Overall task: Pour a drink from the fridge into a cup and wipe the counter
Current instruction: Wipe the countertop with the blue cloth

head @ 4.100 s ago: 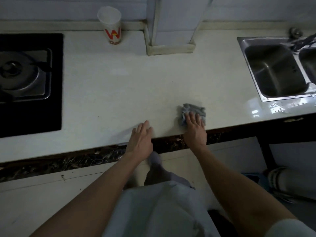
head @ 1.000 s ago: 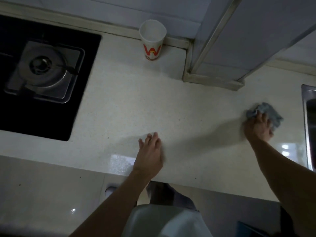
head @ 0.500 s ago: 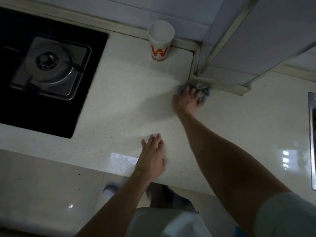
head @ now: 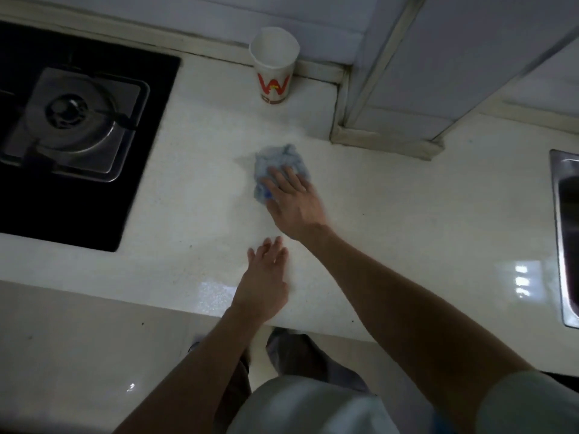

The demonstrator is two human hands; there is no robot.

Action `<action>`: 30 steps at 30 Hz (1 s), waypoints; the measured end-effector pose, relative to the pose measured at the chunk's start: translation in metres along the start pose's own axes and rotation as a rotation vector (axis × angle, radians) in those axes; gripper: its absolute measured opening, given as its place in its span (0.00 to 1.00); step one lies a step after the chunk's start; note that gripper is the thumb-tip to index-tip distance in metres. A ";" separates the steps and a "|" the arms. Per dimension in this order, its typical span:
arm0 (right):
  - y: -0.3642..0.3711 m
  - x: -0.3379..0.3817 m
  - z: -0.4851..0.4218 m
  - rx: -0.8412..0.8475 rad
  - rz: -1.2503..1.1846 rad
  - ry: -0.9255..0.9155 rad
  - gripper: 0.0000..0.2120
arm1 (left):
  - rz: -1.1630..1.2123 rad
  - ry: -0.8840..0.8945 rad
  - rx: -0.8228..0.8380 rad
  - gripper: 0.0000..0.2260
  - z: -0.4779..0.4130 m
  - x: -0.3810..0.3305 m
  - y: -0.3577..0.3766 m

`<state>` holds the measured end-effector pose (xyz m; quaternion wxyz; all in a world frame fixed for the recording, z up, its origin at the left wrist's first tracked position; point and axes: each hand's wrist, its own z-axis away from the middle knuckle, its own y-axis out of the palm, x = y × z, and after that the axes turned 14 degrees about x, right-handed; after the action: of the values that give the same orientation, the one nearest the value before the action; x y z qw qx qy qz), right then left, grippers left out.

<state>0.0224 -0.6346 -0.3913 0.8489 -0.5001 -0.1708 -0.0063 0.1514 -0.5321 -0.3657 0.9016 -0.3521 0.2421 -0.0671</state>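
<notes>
Here the wiping step is in hand, I judge. The pale speckled stone surface (head: 407,214) fills the middle of the frame. The black glass gas hob with a steel burner (head: 72,120) is sunk into it at the upper left, the white boxed wall column (head: 391,139) stands on it at the upper right, and the steel sink (head: 564,239) cuts in at the right edge.

The white paper cup with a red W (head: 274,73) stands upright at the back wall in the upper middle, well apart from the hands; its contents cannot be seen. The crumpled blue-grey cloth (head: 275,161) lies below the cup, in the centre.

The right hand (head: 294,205) presses the cloth with flat, straight fingers. The left hand (head: 264,283) rests flat and spread on the surface near the front edge and holds nothing.

The next stroke probably needs steady pressure. The most open room is on the right, towards the sink. On the left the hob rim is near, and upward the cup could be knocked over.
</notes>
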 end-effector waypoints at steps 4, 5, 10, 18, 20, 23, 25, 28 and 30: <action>0.020 -0.076 0.086 -0.061 -0.078 0.218 0.24 | -0.027 0.007 -0.018 0.27 0.001 -0.001 -0.002; 0.022 -0.097 0.106 -0.100 -0.100 0.302 0.23 | -0.025 0.006 -0.010 0.27 0.001 -0.001 -0.002; 0.048 -0.161 0.219 -0.271 -0.332 0.862 0.22 | 0.012 0.005 0.022 0.27 0.005 0.001 -0.004; 0.054 -0.123 0.186 -0.340 -0.647 1.251 0.34 | 0.066 0.036 -0.004 0.26 0.014 0.003 -0.006; 0.044 -0.112 0.152 -0.316 -0.616 1.155 0.33 | 0.077 0.012 -0.038 0.26 0.019 0.007 -0.007; 0.024 -0.088 0.087 -0.277 -0.503 0.955 0.32 | -0.034 -0.070 -0.038 0.25 0.031 0.020 -0.002; 0.009 -0.067 0.040 -0.232 -0.450 0.832 0.31 | -0.055 -0.126 -0.009 0.26 0.041 0.033 0.005; -0.011 -0.026 -0.022 -0.191 -0.426 0.709 0.29 | -0.013 -0.159 -0.028 0.28 0.055 0.048 0.014; -0.024 0.003 -0.056 -0.169 -0.417 0.609 0.29 | 0.033 -0.150 -0.044 0.28 0.062 0.052 0.018</action>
<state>0.0371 -0.6937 -0.3948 0.7971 -0.4981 -0.0075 -0.3414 0.2258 -0.4966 -0.3582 0.9103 -0.3717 0.1812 -0.0204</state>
